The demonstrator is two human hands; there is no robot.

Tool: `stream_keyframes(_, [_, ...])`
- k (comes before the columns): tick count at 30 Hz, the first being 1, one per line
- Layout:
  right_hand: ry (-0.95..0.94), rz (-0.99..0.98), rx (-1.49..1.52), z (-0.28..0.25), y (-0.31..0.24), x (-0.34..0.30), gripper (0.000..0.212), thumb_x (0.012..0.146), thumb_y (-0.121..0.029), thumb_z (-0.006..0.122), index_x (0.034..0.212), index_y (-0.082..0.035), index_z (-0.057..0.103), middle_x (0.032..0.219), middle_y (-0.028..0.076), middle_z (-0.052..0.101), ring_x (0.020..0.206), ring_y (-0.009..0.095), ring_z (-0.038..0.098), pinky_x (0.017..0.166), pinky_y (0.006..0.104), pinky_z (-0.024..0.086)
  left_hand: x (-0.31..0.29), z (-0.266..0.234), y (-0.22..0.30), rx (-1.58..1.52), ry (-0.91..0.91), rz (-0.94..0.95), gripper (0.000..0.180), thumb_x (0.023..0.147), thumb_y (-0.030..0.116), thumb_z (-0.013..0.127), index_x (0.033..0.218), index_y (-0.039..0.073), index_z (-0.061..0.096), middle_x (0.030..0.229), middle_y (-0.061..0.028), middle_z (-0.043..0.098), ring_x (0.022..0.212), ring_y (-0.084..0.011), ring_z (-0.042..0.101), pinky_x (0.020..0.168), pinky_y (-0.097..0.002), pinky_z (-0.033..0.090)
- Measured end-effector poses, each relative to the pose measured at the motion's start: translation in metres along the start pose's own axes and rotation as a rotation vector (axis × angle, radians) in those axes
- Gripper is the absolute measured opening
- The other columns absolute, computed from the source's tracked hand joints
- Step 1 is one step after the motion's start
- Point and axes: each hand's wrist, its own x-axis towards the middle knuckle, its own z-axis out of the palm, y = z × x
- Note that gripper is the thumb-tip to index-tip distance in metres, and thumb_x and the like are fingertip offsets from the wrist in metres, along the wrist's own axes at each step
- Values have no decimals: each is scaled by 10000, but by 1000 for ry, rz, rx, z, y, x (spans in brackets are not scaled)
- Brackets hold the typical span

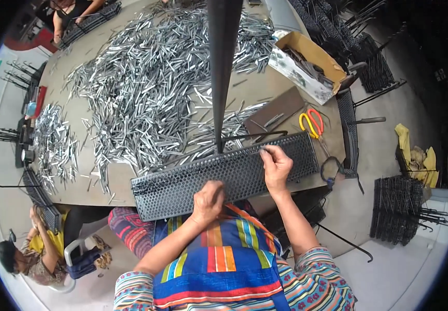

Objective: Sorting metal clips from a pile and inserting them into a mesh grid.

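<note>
A long dark panel with rows of round holes (182, 182) lies across the table's near edge, right in front of me. Over its middle, my left hand (208, 201) is closed in a fist; whatever it may hold is hidden. My right hand (277, 168) hovers at the panel's right part with thumb and forefinger pinched. Something small and dark shows at those fingertips, too small to name. Behind the panel spreads a large heap of thin silvery metal strips (141, 88). Scissors with a yellow and a red handle (313, 124) lie by the panel's far right corner.
A dark upright bar (220, 67) rises from the panel's far edge. An open carton (304, 78) of dark pieces sits back right, near a brown flat plate (275, 110). Stacked black racks (397, 210) stand right. Other people (42, 249) sit left and far left.
</note>
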Motion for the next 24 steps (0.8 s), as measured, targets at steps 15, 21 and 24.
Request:
stream_keyframes(15, [-163, -305, -502, 16, -13, 3, 106, 769, -47, 684, 874, -37, 678, 809, 133, 648, 721, 333, 641, 643, 384, 509, -3, -11, 5, -32, -29, -26, 301, 759, -5, 630, 1056, 26, 595, 930, -161, 637, 830, -339, 643, 725, -373, 526])
stream_keyframes(21, [-217, -367, -610, 12, -14, 1, 103, 791, -60, 667, 891, -42, 683, 862, 144, 663, 757, 344, 650, 668, 394, 517, 1, -24, 6, -200, -232, -146, 358, 792, 86, 638, 1133, 7, 562, 981, -177, 629, 854, -304, 657, 748, -370, 533])
stream_keyframes(24, [-213, -353, -594, 13, -14, 1, 100, 790, -51, 663, 888, -38, 680, 862, 143, 664, 769, 342, 651, 677, 389, 518, 0, -36, 9, -241, -302, -169, 360, 811, 103, 638, 1140, -16, 552, 957, -174, 637, 825, -278, 670, 737, -368, 543])
